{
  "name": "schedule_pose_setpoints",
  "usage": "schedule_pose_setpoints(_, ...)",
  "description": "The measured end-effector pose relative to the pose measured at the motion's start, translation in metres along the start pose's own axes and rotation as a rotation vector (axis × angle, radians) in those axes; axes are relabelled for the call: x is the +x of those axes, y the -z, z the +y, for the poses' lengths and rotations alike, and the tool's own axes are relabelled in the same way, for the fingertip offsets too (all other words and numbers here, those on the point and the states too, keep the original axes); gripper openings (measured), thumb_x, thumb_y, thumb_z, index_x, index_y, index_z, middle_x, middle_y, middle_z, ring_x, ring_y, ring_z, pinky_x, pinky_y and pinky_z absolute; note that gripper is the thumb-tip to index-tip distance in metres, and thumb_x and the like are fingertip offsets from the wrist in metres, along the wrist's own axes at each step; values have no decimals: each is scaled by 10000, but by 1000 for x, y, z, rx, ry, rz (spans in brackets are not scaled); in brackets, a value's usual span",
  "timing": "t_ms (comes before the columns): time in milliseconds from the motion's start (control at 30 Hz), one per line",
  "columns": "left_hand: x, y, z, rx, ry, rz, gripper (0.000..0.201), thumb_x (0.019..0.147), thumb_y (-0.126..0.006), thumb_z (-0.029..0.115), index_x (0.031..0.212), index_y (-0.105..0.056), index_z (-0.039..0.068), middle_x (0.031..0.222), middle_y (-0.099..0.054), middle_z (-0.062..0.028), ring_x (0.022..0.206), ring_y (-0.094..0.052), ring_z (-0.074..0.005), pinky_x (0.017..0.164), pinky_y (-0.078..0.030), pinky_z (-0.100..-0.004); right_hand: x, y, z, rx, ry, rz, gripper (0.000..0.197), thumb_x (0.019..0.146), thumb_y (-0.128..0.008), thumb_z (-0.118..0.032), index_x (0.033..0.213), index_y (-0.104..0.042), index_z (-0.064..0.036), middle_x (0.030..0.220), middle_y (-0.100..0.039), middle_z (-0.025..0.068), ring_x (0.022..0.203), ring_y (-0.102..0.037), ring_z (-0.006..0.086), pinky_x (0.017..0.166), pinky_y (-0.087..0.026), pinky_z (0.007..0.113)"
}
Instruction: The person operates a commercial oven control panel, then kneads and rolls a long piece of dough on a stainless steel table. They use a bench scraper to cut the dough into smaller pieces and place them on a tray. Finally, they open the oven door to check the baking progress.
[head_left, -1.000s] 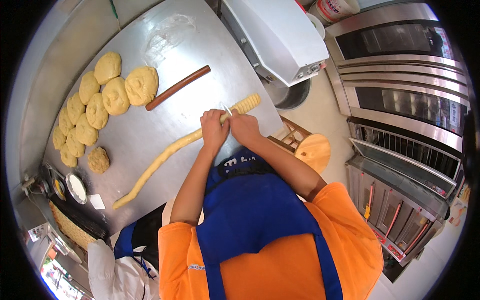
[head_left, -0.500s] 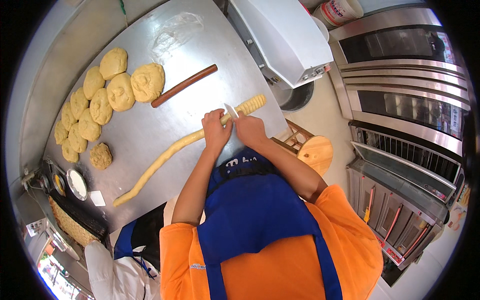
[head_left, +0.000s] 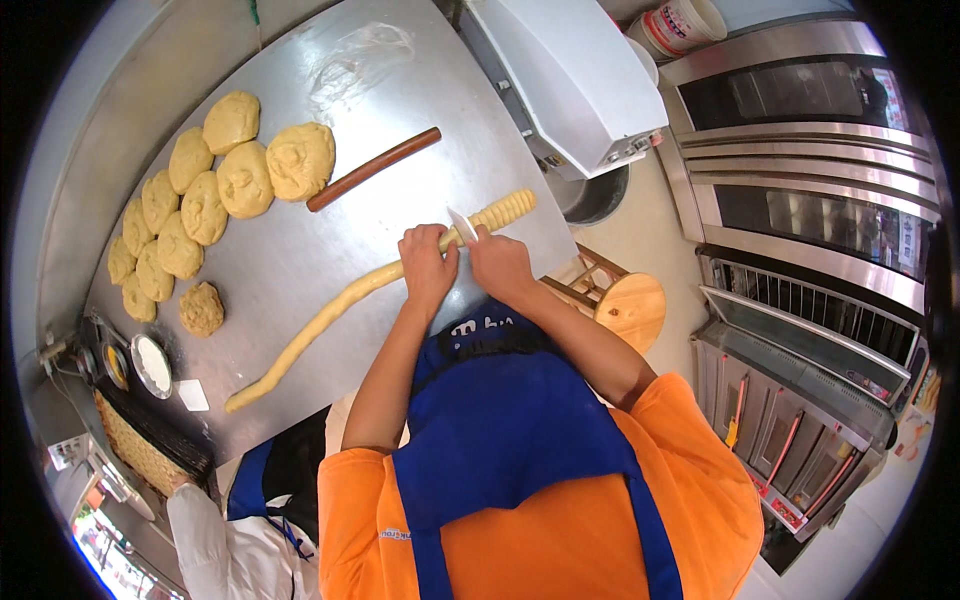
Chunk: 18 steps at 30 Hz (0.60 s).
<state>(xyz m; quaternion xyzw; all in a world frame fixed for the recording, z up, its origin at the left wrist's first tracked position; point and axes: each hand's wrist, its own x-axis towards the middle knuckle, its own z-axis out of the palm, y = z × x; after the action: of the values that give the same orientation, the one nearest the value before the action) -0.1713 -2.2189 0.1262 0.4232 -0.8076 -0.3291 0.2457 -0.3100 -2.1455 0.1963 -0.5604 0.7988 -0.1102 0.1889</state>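
A long rope of yellow dough (head_left: 322,318) runs slantwise across the steel table, from near its front left edge up to the right. Its right end is scored into several short slices (head_left: 503,209) lying close together in line. My left hand (head_left: 428,264) is closed round the rope just left of the cut. In my right hand (head_left: 500,264) is a flat, pale dough cutter (head_left: 462,224), its blade standing across the rope between my two hands. My right fingers hide its lower part, so I cannot tell how deep it has gone in.
A brown rolling pin (head_left: 374,169) lies beyond the rope on the table (head_left: 400,90). Rounds of dough (head_left: 244,180) cluster at the left, near a bowl of white powder (head_left: 152,366) and a white card (head_left: 193,395). A co-worker's white sleeve (head_left: 205,540) shows lower left; a wooden stool (head_left: 632,308) stands right.
My left hand has slid slightly left along the dough rope. The cutter stays in my right hand at nearly the same place, and the whole view has shifted a little.
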Motion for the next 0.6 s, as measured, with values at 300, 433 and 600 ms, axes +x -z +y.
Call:
schedule_pose_setpoints(300, 2, 7, 1, -17, 51, -43, 233, 828, -815, 97, 1038, -717, 79, 1064, -676, -107, 1083, -584, -348, 960, -432, -479, 9, -37, -6, 5, -3, -48, 255, 1049, -584, -219, 1084, -653, 24, 734, -736, 205, 704, -756, 391, 641, -578, 525)
schedule_pose_setpoints(433, -3, 13, -6, -37, 21, 3, 216, 837, -807, 100, 1034, -721, 77, 1059, -681, -109, 1083, -588, -345, 963, -434, -479, 5, -7, -6, 30, 28, -32, 194, 944, -636, -135, 1044, -672, 27, 724, -736, 199, 676, -760, 364, 607, -586, 482)
schedule_pose_setpoints(600, -6, 13, -4, 36, 6, -59, 203, 849, -796, 104, 1034, -719, 70, 1049, -680, -108, 1074, -591, -345, 958, -434, -476, -3, -18, -16, -49, 79, -91, 218, 1012, -617, -173, 1040, -667, 37, 731, -735, 202, 666, -752, 369, 602, -582, 485)
